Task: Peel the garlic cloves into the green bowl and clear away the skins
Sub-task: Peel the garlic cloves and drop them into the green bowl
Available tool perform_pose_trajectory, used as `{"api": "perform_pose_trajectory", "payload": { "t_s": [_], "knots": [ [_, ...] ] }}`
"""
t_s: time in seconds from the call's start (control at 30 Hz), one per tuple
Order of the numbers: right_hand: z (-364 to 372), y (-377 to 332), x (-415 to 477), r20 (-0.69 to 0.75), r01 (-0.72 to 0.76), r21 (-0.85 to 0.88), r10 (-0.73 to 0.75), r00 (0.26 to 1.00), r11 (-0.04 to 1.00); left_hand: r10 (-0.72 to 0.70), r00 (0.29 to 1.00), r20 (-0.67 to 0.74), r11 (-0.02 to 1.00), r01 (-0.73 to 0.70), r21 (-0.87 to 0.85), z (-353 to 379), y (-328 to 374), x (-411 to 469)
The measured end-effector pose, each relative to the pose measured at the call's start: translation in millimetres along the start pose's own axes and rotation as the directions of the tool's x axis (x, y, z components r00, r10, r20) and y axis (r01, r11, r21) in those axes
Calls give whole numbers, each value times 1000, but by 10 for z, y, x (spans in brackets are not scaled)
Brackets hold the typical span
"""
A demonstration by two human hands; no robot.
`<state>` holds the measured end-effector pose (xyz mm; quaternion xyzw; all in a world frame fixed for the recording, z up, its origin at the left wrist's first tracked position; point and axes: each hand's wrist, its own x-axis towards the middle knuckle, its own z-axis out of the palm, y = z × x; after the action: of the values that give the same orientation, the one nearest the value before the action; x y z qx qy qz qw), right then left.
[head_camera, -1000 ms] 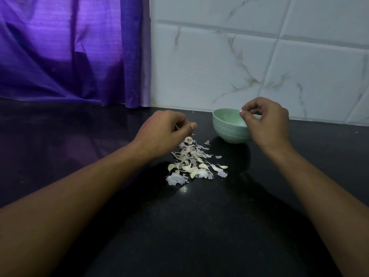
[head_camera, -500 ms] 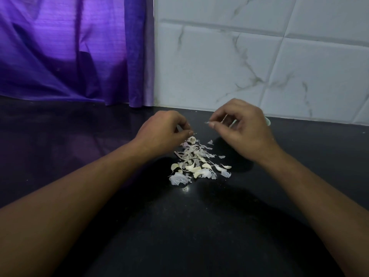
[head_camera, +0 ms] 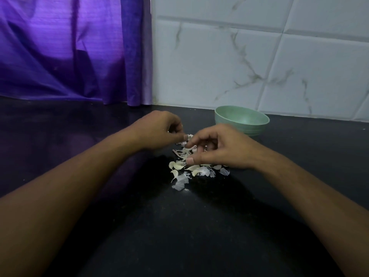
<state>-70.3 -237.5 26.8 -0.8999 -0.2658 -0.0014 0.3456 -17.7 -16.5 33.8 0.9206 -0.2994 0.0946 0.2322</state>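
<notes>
Head view: the left hand (head_camera: 161, 130) is curled tight at the far edge of the garlic skins (head_camera: 185, 168), and what it holds is hidden. The right hand (head_camera: 219, 148) hovers half-curled over the pile, thumb and forefinger apart; I cannot tell whether it holds anything. The green bowl (head_camera: 239, 127) stands just behind on the black tabletop (head_camera: 179, 226)

bowl (head_camera: 256, 129) pale green | skins (head_camera: 180, 182) cream-white | counter (head_camera: 179, 226) black | curtain (head_camera: 60, 56) purple | tiles (head_camera: 219, 66) white, grey-veined
</notes>
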Motion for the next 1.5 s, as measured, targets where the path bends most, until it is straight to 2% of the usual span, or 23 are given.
{"api": "perform_pose_trajectory", "payload": {
  "t_s": [0.1, 0.2, 0.37, 0.57, 0.7, 0.83, 0.93, 1.0, 1.2, 1.5],
  "knots": [
    [15, 29, 4, 41, -23, -26, 24, 999, 999, -66, 944, 323, 988, 107, -112, -134, 27, -58],
    [26, 66, 11, 86, -37, -24, 39, 996, 999, -122, 863, 490, 970, 209, -128, -173, 45, -107],
    [19, 82, 27, 68, 1, -51, 3, 998, 999, -129, 843, 523, 959, 240, -151, -175, 43, -113],
    [40, 67, 29, 75, 5, -69, 0, 997, 998, -92, 858, 505, 954, 221, -203, -182, 70, -118],
    [35, 55, 20, 29, -11, -33, 12, 999, 999, -70, 858, 509, 960, 197, -200, -184, 81, -131],
    [12, 52, 17, -56, -24, 1, 24, 998, 1000, -38, 895, 444, 949, 172, -265, -153, 106, -134],
    [31, 54, 28, -93, -33, 98, 42, 995, 995, -1, 967, 254, 939, 88, -333, -155, 124, -117],
    [50, 49, 35, -117, -17, 165, 37, 992, 986, 22, 987, 156, 927, 39, -372, -145, 130, -109],
    [41, 27, 55, -222, -14, 299, 83, 971, 954, 29, 998, 61, 896, 2, -443, -80, 113, -87],
    [45, 53, 47, -275, 13, 459, 129, 953, 888, 3, 994, -106, 888, -52, -457, -42, 143, -74]
  ]
}}
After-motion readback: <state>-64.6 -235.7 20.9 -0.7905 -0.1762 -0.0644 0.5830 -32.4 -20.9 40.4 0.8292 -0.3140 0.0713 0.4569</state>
